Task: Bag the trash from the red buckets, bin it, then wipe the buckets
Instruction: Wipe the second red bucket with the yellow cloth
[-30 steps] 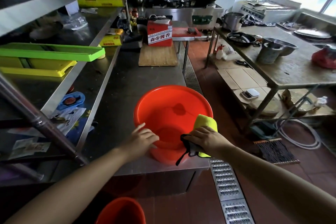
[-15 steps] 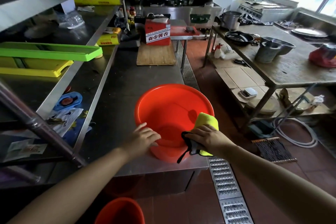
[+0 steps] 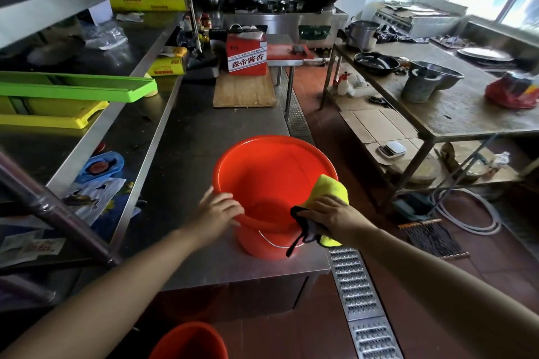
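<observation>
A red bucket point(image 3: 271, 183) stands upright near the front edge of the steel worktop point(image 3: 198, 131). The left hand point(image 3: 217, 214) rests on its near-left rim, fingers point(image 3: 230, 207) curled over the edge and gripping it. The right hand point(image 3: 332, 217) presses a yellow cloth point(image 3: 331, 188) against the near-right rim, fingers closed on the cloth. A second red bucket point(image 3: 189, 342) sits on the floor below

Red bucket point(image 3: 271, 181) upright, empty, on counter point(image 3: 204, 131).
</observation>
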Action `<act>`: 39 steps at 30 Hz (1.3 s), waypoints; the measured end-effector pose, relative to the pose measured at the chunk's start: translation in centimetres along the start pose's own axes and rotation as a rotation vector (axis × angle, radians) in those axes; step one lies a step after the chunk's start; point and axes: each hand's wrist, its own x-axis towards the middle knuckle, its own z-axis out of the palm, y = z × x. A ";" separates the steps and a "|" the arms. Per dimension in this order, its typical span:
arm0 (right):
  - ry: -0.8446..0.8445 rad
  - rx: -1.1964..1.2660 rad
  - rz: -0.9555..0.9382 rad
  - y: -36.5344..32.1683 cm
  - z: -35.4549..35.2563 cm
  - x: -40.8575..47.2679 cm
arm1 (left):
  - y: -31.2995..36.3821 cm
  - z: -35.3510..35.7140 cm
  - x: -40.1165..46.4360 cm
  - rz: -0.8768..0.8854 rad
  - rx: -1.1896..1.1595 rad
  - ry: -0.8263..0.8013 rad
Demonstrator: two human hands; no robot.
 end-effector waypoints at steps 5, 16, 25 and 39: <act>-0.097 0.037 0.072 -2.2 0.4 2.2 | 1.6 -0.2 1.5 0.026 0.033 -0.270; -0.190 0.090 0.094 1.3 -0.4 1.3 | -1.0 -1.0 2.8 -0.135 0.055 -0.292; -0.273 0.092 0.128 -0.9 0.1 2.6 | 3.4 2.1 4.0 -0.009 0.061 -0.306; -0.634 0.314 0.031 -6.0 4.3 -3.2 | 13.2 5.2 -2.8 0.308 0.252 -0.458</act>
